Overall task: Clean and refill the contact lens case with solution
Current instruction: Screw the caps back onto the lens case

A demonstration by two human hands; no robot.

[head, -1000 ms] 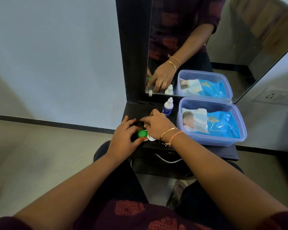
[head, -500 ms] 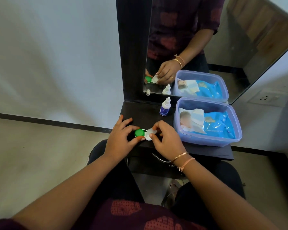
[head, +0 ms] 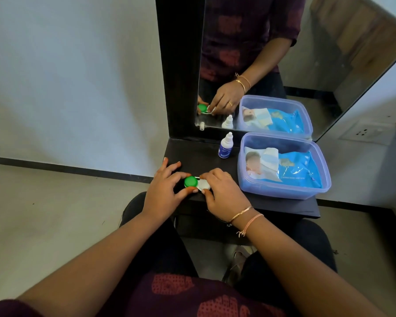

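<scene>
A contact lens case (head: 198,183) lies on the dark shelf (head: 199,161), with a green cap on its left well and a white cap on its right. My left hand (head: 164,189) pinches the green cap between thumb and forefinger. My right hand (head: 224,193) grips the white cap from the right, thumb at the front. A small white solution bottle (head: 225,146) with a blue label stands upright behind the case, near the mirror.
A clear lilac plastic tub (head: 284,193) holding a blue pack of wipes sits on the right half of the shelf. A mirror (head: 261,53) in a black frame rises behind the shelf. My knees are below the shelf's front edge.
My right hand has pulled back from over the case, which is now uncovered, and settled on the white cap. The left hand stays on the green cap.
</scene>
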